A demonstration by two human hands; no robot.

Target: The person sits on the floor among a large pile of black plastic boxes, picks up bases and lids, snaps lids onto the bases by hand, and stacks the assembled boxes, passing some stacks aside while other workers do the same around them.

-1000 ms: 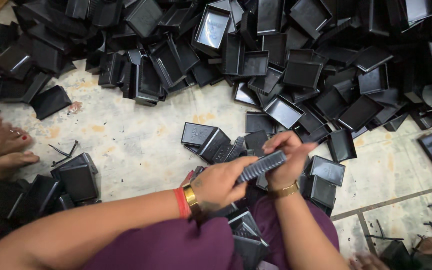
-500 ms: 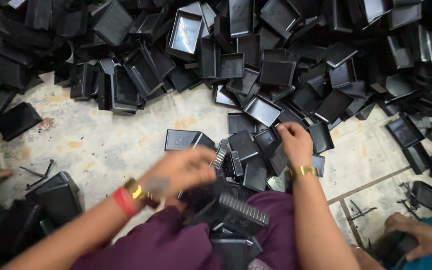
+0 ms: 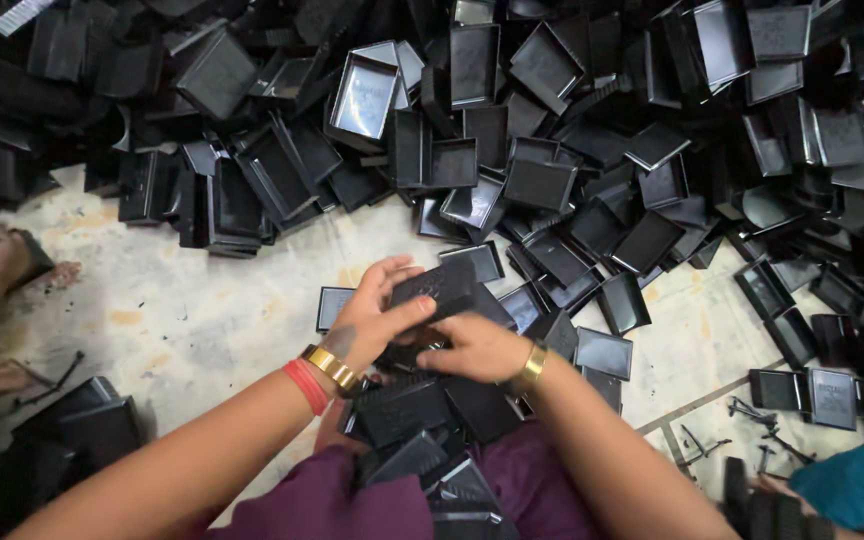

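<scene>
Dim, even light; soft glare on one glossy tray (image 3: 364,97); corners darken

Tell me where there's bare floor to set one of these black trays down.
Bare floor lies left of the left hand, below the tray heap. A smaller patch sits right of the right hand. Elsewhere is crowded.

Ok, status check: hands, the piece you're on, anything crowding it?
Left hand grips black plastic tray from above. Right hand touches it from below. Loose black trays piled in lap underneath; big heap ahead.
</scene>
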